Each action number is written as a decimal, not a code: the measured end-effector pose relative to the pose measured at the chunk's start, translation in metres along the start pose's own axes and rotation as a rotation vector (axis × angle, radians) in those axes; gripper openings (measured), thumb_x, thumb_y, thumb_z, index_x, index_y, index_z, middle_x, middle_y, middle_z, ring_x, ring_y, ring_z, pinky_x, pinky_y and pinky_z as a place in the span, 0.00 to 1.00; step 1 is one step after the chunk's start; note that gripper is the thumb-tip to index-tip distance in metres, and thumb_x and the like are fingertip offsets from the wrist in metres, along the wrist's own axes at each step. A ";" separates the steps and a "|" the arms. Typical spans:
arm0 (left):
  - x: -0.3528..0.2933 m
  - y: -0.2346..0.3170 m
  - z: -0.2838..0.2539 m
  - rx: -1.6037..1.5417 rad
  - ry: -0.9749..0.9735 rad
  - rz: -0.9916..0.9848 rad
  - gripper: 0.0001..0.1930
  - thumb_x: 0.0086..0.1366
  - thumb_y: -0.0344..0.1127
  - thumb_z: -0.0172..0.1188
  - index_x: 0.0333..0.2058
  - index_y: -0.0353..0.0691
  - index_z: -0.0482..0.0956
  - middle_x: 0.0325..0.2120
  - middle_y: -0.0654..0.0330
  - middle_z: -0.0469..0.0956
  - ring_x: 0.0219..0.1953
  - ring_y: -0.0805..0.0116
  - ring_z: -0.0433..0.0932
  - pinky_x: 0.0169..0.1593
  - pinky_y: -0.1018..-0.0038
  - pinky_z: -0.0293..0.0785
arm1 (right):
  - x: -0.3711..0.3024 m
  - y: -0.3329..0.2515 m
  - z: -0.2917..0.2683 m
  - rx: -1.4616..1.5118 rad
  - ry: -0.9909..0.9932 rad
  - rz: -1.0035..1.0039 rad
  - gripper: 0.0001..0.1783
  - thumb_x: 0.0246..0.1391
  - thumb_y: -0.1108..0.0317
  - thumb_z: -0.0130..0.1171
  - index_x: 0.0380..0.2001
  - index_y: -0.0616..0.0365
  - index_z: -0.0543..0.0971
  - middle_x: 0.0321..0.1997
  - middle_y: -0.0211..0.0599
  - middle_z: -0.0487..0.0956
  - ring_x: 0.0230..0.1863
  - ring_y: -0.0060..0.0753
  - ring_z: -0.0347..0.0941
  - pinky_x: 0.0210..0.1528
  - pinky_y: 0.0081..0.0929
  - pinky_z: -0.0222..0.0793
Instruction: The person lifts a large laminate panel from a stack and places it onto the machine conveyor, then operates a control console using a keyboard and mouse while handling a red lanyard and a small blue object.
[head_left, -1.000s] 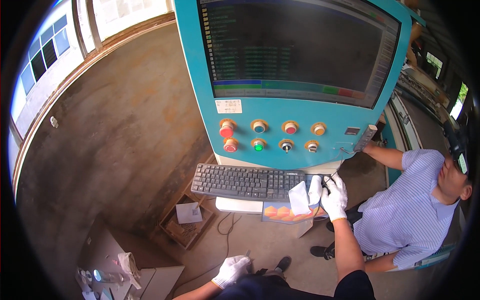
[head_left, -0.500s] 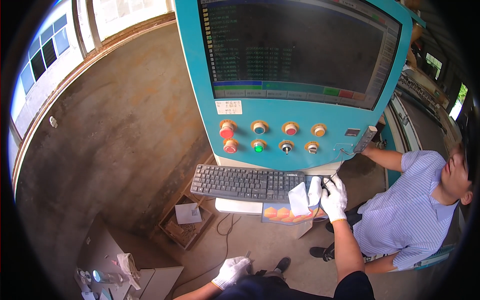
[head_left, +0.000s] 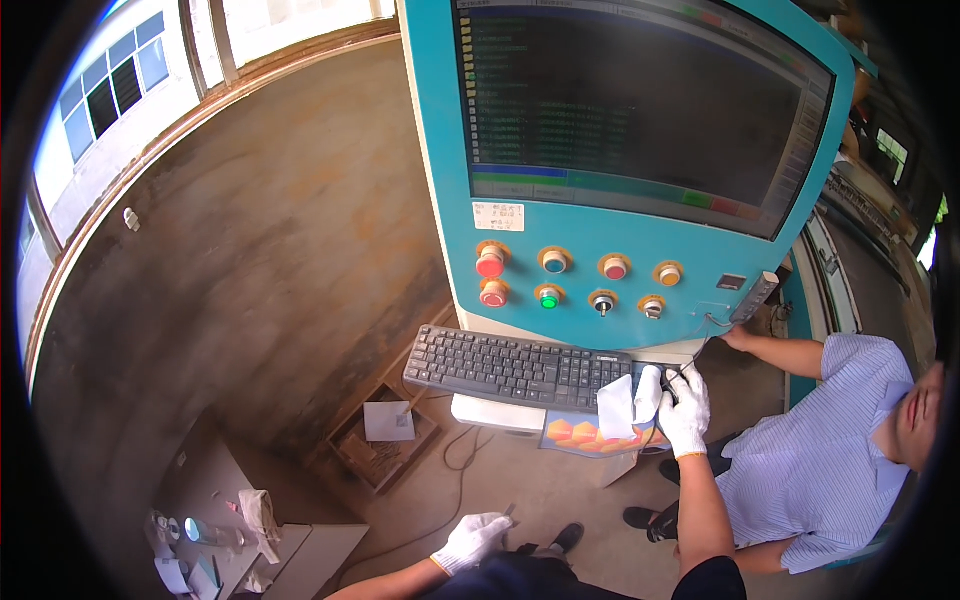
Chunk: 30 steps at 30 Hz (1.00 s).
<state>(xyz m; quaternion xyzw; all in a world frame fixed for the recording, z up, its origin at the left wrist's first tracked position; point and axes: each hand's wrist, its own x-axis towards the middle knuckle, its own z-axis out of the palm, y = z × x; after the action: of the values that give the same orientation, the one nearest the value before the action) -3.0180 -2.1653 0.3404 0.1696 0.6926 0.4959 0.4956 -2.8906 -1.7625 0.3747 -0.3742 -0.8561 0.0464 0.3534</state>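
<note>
My right hand [head_left: 685, 415], in a white knitted glove, lies curled over a dark computer mouse [head_left: 673, 392], mostly hidden beneath the fingers. Beside it, a rolled white paper [head_left: 648, 394] and a loose white sheet [head_left: 616, 410] rest at the right end of a black keyboard [head_left: 510, 368]. My left hand [head_left: 472, 542], gloved too, hangs low in front of my body with fingers closed. A thin greyish tip [head_left: 511, 510] sticks out past them; its kind is unclear. Above the keyboard stands a teal control cabinet [head_left: 600, 230] with a lit screen [head_left: 640, 110].
Coloured push buttons [head_left: 490, 263] and switches line the cabinet. At right a person in a striped shirt [head_left: 810, 450] reaches one hand to the cabinet's side. A wooden box [head_left: 385, 440] sits on the floor, with a cable nearby. A desk [head_left: 290, 545] holding a bottle and cloth stands lower left.
The view has shifted, so the cabinet, keyboard and desk surroundings sit further right or lower. My right hand stays over the mouse; my left remains closed.
</note>
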 end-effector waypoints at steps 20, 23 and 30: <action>0.014 -0.022 -0.003 0.112 -0.010 0.134 0.20 0.73 0.48 0.53 0.43 0.36 0.84 0.22 0.63 0.78 0.26 0.75 0.72 0.34 0.75 0.70 | 0.000 -0.001 0.005 0.019 0.024 -0.006 0.19 0.42 0.71 0.62 0.42 0.50 0.85 0.55 0.44 0.77 0.56 0.52 0.72 0.58 0.44 0.70; 0.012 -0.017 -0.002 0.073 -0.022 0.097 0.19 0.73 0.47 0.53 0.42 0.36 0.84 0.21 0.64 0.76 0.24 0.76 0.71 0.31 0.76 0.69 | -0.001 0.001 0.003 0.015 0.025 -0.004 0.19 0.41 0.71 0.62 0.41 0.50 0.85 0.55 0.44 0.77 0.56 0.52 0.72 0.58 0.43 0.69; 0.003 -0.001 -0.001 0.020 -0.036 0.003 0.19 0.73 0.47 0.53 0.44 0.36 0.83 0.20 0.65 0.75 0.21 0.78 0.69 0.27 0.77 0.67 | -0.002 0.005 0.004 0.008 0.019 -0.012 0.23 0.42 0.70 0.61 0.47 0.54 0.82 0.56 0.43 0.76 0.59 0.51 0.69 0.61 0.44 0.67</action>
<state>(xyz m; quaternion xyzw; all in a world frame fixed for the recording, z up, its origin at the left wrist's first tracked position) -3.0195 -2.1641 0.3378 0.1844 0.6882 0.4865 0.5057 -2.8892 -1.7593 0.3688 -0.3679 -0.8548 0.0440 0.3634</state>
